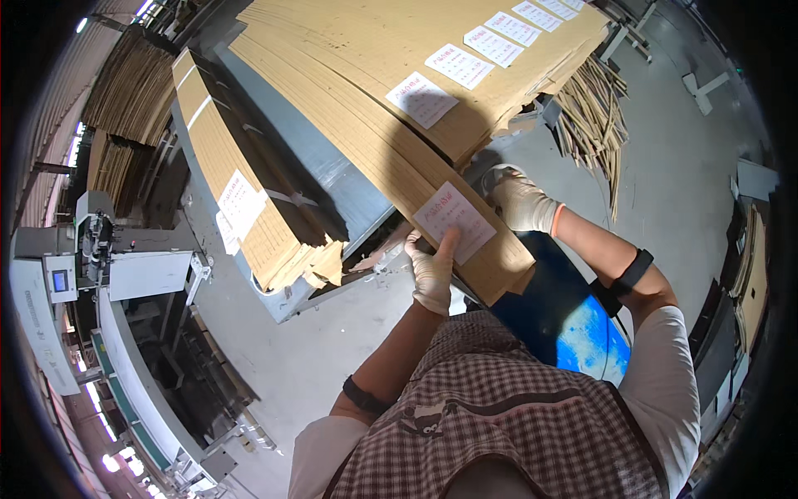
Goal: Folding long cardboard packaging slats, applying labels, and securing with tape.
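A long stack of brown cardboard strips (399, 162) reaches toward me from the table, with a white paper label (457, 223) on its near end. My left hand (432, 270), in a pale glove with bare fingertips, grips the left edge of this stack. Its thumb lies on the label, and its fingers go out of sight underneath. Beside the stack's right edge is my gloved right hand (522, 201), curled closed near a pale rounded shape; what it holds is hidden. Wider cardboard sheets (357, 41) with a row of labels lie against the strips.
A strapped bundle of cardboard strips (241, 183) lies on the left of the grey table (320, 158). Loose cardboard strips (592, 125) hang at the far right. A blue-patterned surface (582, 333) is close by my right arm. A machine (150, 274) stands at left.
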`<state>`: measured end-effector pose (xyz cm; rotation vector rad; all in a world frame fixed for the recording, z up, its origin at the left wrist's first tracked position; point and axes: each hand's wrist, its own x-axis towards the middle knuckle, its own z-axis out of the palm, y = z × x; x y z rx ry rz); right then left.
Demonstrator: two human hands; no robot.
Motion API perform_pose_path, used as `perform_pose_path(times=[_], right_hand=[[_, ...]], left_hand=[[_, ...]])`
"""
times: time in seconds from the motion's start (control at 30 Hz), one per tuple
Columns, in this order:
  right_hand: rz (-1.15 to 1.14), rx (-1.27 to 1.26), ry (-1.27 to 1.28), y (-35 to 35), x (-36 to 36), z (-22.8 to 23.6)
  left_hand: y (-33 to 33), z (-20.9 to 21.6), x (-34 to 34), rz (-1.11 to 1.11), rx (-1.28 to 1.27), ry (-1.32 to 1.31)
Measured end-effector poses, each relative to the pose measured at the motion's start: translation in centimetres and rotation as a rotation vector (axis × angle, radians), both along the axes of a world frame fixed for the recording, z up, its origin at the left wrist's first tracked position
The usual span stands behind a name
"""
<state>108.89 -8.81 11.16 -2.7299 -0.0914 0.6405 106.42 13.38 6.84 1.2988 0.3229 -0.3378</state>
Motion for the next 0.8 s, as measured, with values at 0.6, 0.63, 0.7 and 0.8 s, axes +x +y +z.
perform_pose_path(times=[0.6, 0.63, 0.7, 0.8], right_hand=[[0.382, 0.308, -0.165, 1.9, -0.3, 18.3], [0.241, 0.319, -0.181, -0.7, 0.7, 17.3], [0.222, 0.123, -0.183, -4.5, 2.0, 9.6], [0.250, 0.073, -0.093, -1.0, 1.2, -1.3]], left_hand=[[8.8, 10.2, -2.0, -0.437, -0.325, -0.081], [9.6, 8.1, -1.6, -0.429, -0.422, -0.110], [9.1, 4.1, -0.5, -0.393, -0.238, 0.094], [7.1, -2.6, 0.6, -0.493, -0.105, -0.060]])
